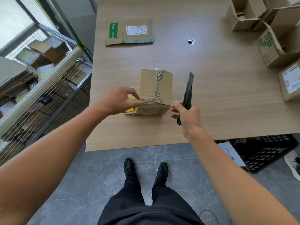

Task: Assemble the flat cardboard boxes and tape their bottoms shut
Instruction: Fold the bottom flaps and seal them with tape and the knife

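Nearest the camera: two bare forearms reach over the near edge of a wooden table (211, 82), above dark trousers and black shoes (129, 165) on a grey tiled floor.

At left, a wire mesh cage (48, 88) holds stacked cardboard.

The left hand (118, 99) is partly closed, thumb and forefinger pinching at the torn tape on the near left edge of a small assembled cardboard box (154, 93). This box stands near the table's front edge with its taped seam facing up. A yellow tape roll (129, 106) lies just beside the box, mostly hidden behind the left hand.

A flattened cardboard box (129, 32) with green tape and a shipping label lies at the far side, well apart.

The right hand (186, 117) is closed around a green and black utility knife (188, 93), tip pointing away, just right of the box and not touching it.

Far right: several open cardboard boxes (272, 46) are grouped on the table. A black plastic crate (267, 151) sits on the floor under the table's right side.
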A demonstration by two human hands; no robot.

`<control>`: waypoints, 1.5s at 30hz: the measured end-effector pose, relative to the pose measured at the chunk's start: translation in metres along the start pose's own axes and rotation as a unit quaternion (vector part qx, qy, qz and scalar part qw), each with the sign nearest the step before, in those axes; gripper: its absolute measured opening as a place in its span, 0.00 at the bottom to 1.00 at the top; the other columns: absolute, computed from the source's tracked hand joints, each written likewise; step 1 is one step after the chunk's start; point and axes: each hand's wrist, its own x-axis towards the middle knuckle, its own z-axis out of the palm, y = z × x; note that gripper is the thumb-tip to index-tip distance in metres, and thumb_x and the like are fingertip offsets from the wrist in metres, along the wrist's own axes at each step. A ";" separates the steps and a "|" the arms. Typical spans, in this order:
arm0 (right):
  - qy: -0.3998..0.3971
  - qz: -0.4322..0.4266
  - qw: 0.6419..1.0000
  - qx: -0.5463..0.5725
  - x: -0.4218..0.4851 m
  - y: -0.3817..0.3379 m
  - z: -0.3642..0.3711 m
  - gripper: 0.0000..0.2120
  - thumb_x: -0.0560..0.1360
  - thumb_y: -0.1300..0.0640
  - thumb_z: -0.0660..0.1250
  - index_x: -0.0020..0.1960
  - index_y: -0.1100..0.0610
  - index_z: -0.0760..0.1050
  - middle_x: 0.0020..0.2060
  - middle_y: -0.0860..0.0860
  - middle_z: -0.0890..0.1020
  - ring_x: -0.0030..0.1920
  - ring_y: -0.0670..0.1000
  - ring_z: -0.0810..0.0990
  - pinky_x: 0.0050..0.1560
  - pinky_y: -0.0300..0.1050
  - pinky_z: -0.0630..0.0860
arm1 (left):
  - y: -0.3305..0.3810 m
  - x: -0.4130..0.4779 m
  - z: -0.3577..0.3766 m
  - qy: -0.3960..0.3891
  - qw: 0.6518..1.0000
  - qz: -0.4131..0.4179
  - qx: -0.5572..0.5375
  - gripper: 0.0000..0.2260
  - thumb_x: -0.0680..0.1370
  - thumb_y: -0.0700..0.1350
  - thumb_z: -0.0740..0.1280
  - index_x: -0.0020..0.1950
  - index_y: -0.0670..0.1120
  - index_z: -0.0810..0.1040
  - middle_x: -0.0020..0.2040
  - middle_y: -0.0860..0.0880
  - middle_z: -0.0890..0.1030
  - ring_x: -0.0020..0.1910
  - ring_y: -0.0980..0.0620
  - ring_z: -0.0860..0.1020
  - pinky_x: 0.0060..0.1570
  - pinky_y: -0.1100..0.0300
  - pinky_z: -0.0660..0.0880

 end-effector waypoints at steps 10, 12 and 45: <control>0.070 -0.013 0.996 -0.048 0.033 0.033 0.020 0.06 0.76 0.55 0.72 0.43 0.55 0.77 0.36 0.49 0.80 0.34 0.44 0.81 0.44 0.48 0.83 | -0.022 0.029 0.028 0.037 0.997 -0.006 0.069 0.16 0.73 0.63 0.72 0.54 0.55 0.79 0.47 0.49 0.83 0.53 0.46 0.81 0.50 0.51 0.75; 0.058 -0.008 0.998 -0.036 0.037 0.039 0.022 0.07 0.75 0.52 0.73 0.44 0.53 0.77 0.35 0.47 0.81 0.35 0.44 0.83 0.44 0.49 0.82 | -0.028 0.032 0.027 0.029 0.998 -0.003 0.061 0.15 0.74 0.63 0.71 0.54 0.55 0.78 0.40 0.51 0.82 0.49 0.48 0.81 0.49 0.51 0.76; 0.013 -0.388 0.858 -0.338 0.048 0.016 0.015 0.14 0.81 0.51 0.68 0.48 0.61 0.72 0.42 0.53 0.71 0.45 0.54 0.69 0.45 0.42 0.63 | -0.021 0.026 0.054 0.119 0.978 -0.050 0.162 0.26 0.69 0.78 0.60 0.47 0.57 0.78 0.34 0.53 0.76 0.38 0.47 0.78 0.37 0.57 0.68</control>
